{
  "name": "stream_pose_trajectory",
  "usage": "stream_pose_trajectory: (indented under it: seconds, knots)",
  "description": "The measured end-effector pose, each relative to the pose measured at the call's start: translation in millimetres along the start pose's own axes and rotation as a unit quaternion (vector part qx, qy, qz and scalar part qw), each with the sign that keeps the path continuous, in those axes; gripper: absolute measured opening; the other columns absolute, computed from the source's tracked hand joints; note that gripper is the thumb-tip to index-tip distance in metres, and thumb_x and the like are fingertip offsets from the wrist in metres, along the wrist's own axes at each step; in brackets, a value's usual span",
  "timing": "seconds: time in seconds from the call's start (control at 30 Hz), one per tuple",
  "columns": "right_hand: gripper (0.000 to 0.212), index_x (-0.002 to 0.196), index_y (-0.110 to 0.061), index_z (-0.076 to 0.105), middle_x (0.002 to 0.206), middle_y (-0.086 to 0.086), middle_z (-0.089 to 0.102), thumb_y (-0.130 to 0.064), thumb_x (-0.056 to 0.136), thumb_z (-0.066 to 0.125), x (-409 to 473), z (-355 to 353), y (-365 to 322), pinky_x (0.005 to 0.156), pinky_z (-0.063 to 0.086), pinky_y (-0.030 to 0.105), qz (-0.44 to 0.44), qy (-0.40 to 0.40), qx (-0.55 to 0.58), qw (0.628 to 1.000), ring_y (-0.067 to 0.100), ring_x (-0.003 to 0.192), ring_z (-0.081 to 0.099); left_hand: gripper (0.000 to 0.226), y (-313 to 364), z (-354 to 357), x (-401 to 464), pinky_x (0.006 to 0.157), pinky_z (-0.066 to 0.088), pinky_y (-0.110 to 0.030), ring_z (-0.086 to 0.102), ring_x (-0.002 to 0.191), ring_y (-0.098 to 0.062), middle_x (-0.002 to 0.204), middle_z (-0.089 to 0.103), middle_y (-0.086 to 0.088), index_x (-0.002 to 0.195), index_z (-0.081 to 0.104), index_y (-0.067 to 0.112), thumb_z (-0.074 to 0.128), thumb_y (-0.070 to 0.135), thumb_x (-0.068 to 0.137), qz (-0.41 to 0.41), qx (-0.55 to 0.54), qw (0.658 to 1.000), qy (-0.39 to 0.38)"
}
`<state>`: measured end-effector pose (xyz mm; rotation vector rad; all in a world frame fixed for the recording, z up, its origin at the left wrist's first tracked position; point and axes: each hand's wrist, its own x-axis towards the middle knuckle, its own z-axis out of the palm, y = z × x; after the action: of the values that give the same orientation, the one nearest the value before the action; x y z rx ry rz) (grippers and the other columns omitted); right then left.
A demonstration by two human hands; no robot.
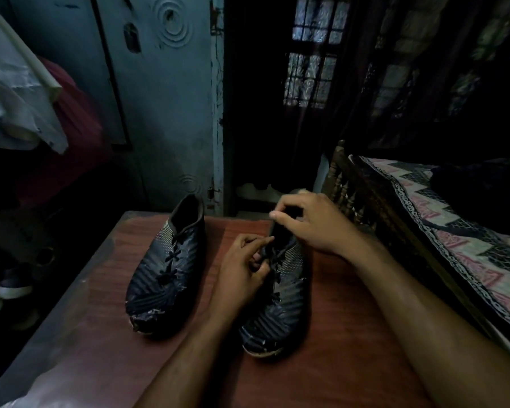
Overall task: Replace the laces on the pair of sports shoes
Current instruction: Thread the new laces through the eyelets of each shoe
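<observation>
Two black sports shoes stand on a reddish-brown table (pixel 351 334), toes toward me. The left shoe (pixel 162 278) stands alone with its black lace threaded through the eyelets. The right shoe (pixel 280 307) is under both hands. My left hand (pixel 242 269) has curled fingers that pinch the black lace (pixel 273 260) near the upper eyelets. My right hand (pixel 312 222) grips the tongue and collar at the shoe's opening, thumb and fingers bent around it. Much of the shoe's opening is hidden by my right hand.
A bed with a patterned cover (pixel 454 231) and a carved wooden frame (pixel 354 195) runs along the table's right side. A blue metal cupboard (pixel 159 98) stands behind the table. Clothes (pixel 21 107) hang at the left, with shoes (pixel 9 287) on the floor below.
</observation>
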<state>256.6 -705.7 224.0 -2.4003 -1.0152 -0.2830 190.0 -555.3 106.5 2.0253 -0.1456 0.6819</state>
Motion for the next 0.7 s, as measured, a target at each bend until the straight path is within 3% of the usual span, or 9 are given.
stream_pose_trajectory:
  seconds: [0.1, 0.27, 0.4, 0.5, 0.63, 0.7]
  knots:
    - [0.016, 0.082, -0.025, 0.071, 0.079, -0.013, 0.069, -0.032, 0.095, 0.067, 15.7, 8.6, -1.3, 0.076, 0.049, 0.026, -0.011, 0.004, 0.07, 0.998, 0.003, 0.081, 0.065, 0.047, -1.5, -0.1, 1.2, 0.074, 0.041, -0.002, 0.057, 0.089, 0.009, 0.108, 0.061, 0.003, 0.122, 0.074, 0.013, 0.068, -0.009, 0.08, 0.007, -0.004, 1.0, 0.0]
    - [0.023, 0.08, -0.015, 0.072, 0.073, -0.002, 0.071, -0.025, 0.098, 0.062, 22.2, 21.7, 16.4, 0.064, 0.048, 0.022, 0.065, 0.023, 0.118, 0.991, 0.008, 0.067, 0.068, 0.048, -4.0, 1.5, 2.6, 0.074, 0.042, -0.003, 0.058, 0.087, 0.004, 0.105, 0.061, 0.009, 0.12, 0.075, 0.014, 0.069, -0.01, 0.079, 0.002, -0.009, 1.0, 0.004]
    - [0.015, 0.087, -0.024, 0.076, 0.084, -0.005, 0.067, -0.033, 0.094, 0.066, 20.6, 26.8, 31.3, 0.075, 0.053, 0.033, 0.072, -0.093, -0.103, 0.988, 0.012, 0.079, 0.061, 0.048, -4.3, 3.2, 2.4, 0.075, 0.042, -0.003, 0.057, 0.087, 0.006, 0.107, 0.059, 0.014, 0.122, 0.074, 0.018, 0.068, -0.008, 0.082, -0.005, -0.024, 1.0, -0.012]
    - [0.003, 0.088, -0.027, 0.074, 0.092, 0.0, 0.071, -0.029, 0.089, 0.072, 19.9, 27.7, 25.5, 0.081, 0.055, 0.04, 0.051, -0.139, -0.17, 0.974, 0.021, 0.091, 0.066, 0.048, -5.4, 4.8, 2.3, 0.076, 0.04, -0.002, 0.056, 0.089, 0.007, 0.107, 0.057, 0.014, 0.123, 0.073, 0.018, 0.069, -0.007, 0.082, -0.001, -0.011, 1.0, -0.021]
    - [0.018, 0.106, -0.023, 0.065, 0.112, 0.002, 0.066, -0.035, 0.093, 0.065, 22.0, 24.4, 14.8, 0.091, 0.033, 0.042, -0.01, -0.222, -0.359, 0.907, 0.024, 0.115, 0.052, 0.051, -6.6, 5.3, 1.5, 0.077, 0.043, -0.005, 0.058, 0.089, 0.0, 0.11, 0.06, 0.011, 0.124, 0.073, 0.021, 0.07, -0.006, 0.081, 0.008, -0.012, 0.999, -0.028]
    - [0.017, 0.104, -0.023, 0.064, 0.109, 0.003, 0.065, -0.038, 0.095, 0.063, 29.0, 16.8, 12.4, 0.09, 0.035, 0.041, 0.019, -0.289, -0.344, 0.893, 0.024, 0.115, 0.055, 0.054, -4.6, 4.7, 0.4, 0.076, 0.048, -0.01, 0.059, 0.087, -0.006, 0.108, 0.061, 0.012, 0.125, 0.071, 0.025, 0.071, -0.004, 0.079, 0.014, -0.016, 0.999, -0.031]
